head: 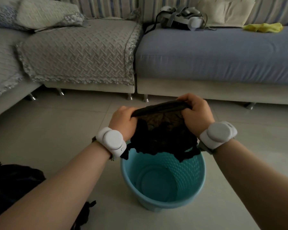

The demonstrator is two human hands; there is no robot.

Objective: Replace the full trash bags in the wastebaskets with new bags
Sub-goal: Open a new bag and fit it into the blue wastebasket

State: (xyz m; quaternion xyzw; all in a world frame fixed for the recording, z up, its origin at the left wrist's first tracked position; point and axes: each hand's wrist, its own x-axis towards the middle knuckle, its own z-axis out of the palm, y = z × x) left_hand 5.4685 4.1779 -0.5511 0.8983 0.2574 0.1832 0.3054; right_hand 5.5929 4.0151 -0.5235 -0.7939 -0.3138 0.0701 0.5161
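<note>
A light blue plastic wastebasket stands on the tiled floor below me, with no bag inside it. Over its far rim hangs a crumpled black trash bag. My left hand grips the bag's gathered top edge at the left. My right hand grips the same edge at the right, so the edge is stretched between the two fists. The bag's lower end dangles just over the basket's opening. Both wrists wear white round devices.
A black filled bag lies on the floor at the lower left, with a black knotted end near my left forearm. A grey-covered sofa and a blue sofa seat stand just beyond the basket.
</note>
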